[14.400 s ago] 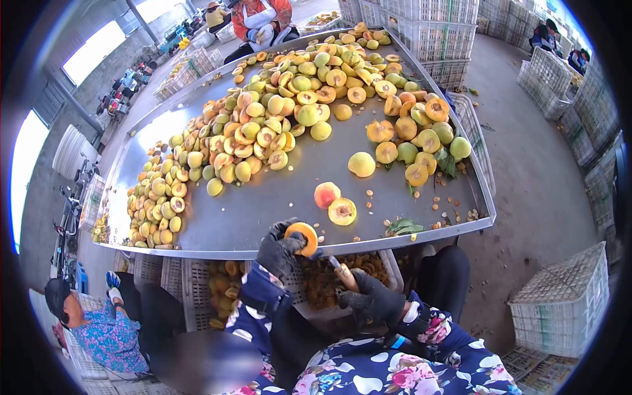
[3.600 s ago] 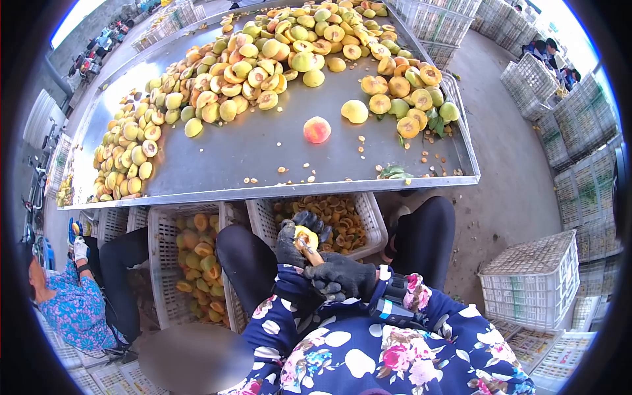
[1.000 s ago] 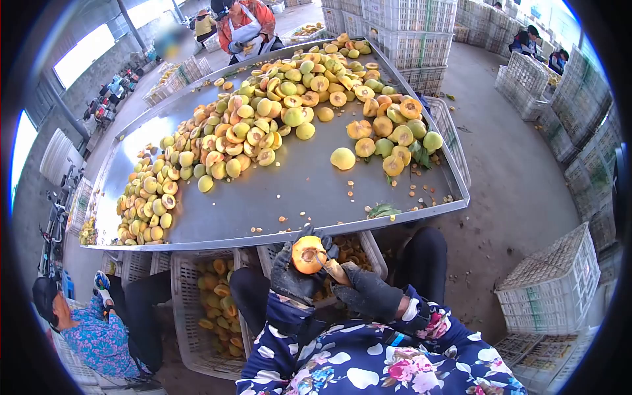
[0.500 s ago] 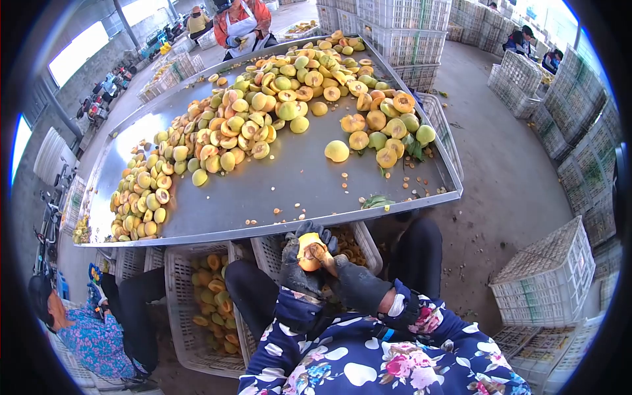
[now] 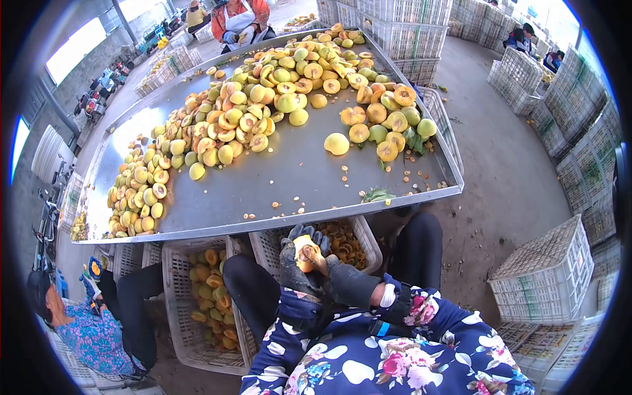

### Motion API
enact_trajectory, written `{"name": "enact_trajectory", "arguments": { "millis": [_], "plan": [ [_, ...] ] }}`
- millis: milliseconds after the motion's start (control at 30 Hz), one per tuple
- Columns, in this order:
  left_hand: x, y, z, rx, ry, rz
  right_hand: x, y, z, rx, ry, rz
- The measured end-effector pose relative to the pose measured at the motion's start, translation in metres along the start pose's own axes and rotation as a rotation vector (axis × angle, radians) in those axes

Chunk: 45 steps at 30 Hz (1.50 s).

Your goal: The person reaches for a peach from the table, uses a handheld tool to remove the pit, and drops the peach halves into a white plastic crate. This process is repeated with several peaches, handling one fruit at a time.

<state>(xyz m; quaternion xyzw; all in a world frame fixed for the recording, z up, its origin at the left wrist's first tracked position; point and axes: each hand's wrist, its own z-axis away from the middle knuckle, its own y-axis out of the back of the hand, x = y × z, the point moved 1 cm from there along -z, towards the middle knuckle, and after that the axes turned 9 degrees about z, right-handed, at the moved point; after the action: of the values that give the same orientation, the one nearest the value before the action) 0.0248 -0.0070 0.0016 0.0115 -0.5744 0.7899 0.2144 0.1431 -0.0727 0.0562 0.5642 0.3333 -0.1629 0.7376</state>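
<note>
Near the held fruit (image 5: 305, 249), a crate (image 5: 374, 253) (white) holds orange pieces (image 5: 345, 242).

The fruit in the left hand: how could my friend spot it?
Find the big metal table; just below its near edge sits a crate of brownish-orange pieces. In front, the dark-gloved left hand holds the fruit; unlike those loose pieces, it's gripped and looks brighter.

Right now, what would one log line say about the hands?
left hand: holding cut peach | right hand: gripping wooden-handled tool at peach | metal table: peach halves heaped on it
</note>
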Motion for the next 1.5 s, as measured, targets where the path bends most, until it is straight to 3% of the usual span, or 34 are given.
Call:
{"name": "enact_trajectory", "arguments": {
  "millis": [133,233,333,467,533,600,733,833,933,1033,1167,1233,1267,1367,1433,1467,1500],
  "plan": [
    [-0.003,0.005,-0.003,-0.154,-0.062,0.141,-0.011,0.014,0.003,-0.020,-0.007,0.038],
    [-0.002,-0.003,0.002,-0.128,-0.087,0.073,-0.014,0.014,0.002,-0.059,-0.046,-0.179],
    [-0.002,-0.021,0.014,-0.086,-0.156,-0.051,0.002,-0.007,-0.001,0.064,0.087,0.072],
    [-0.003,0.015,-0.005,-0.107,-0.124,0.086,-0.013,0.014,0.003,-0.175,-0.116,-0.448],
    [0.010,0.024,-0.013,-0.450,0.101,0.240,-0.022,0.029,0.004,-0.357,-0.241,-0.760],
    [0.009,0.032,-0.017,-0.217,0.048,0.042,-0.021,0.029,0.003,-0.364,-0.247,-0.781],
    [0.027,-0.013,0.009,-0.251,0.276,0.024,-0.014,0.026,0.003,-0.370,-0.234,-0.852],
    [0.032,-0.006,0.001,-0.116,0.138,-0.314,-0.019,0.020,0.006,-0.400,-0.217,-1.127],
    [0.032,-0.012,0.008,-0.161,-0.035,-0.495,-0.021,0.013,0.002,-0.462,-0.188,-1.308],
    [0.030,-0.028,0.021,-0.173,-0.099,-0.506,-0.035,0.019,-0.002,-0.407,-0.158,-1.222],
    [0.025,-0.021,0.017,-0.036,0.024,-0.183,-0.020,0.003,-0.008,-0.218,-0.177,-0.504],
    [0.032,0.006,0.005,-0.118,0.002,-0.314,-0.016,0.002,-0.012,-0.143,-0.080,-0.341],
    [0.035,0.010,0.003,-0.161,-0.011,-0.377,-0.017,0.004,-0.012,-0.217,-0.134,-0.505],
    [0.033,0.008,0.002,-0.160,0.121,-0.072,-0.020,0.002,-0.013,-0.421,-0.256,-0.967],
    [0.035,0.014,-0.005,-0.321,0.207,0.027,-0.017,0.001,-0.015,-0.510,-0.275,-1.228],
    [0.035,0.016,-0.008,-0.403,0.250,0.077,-0.018,0.002,-0.015,-0.486,-0.287,-1.101],
    [0.035,0.019,-0.009,-0.360,0.247,0.039,-0.022,0.005,-0.016,-0.461,-0.299,-0.975]
  ]
}}
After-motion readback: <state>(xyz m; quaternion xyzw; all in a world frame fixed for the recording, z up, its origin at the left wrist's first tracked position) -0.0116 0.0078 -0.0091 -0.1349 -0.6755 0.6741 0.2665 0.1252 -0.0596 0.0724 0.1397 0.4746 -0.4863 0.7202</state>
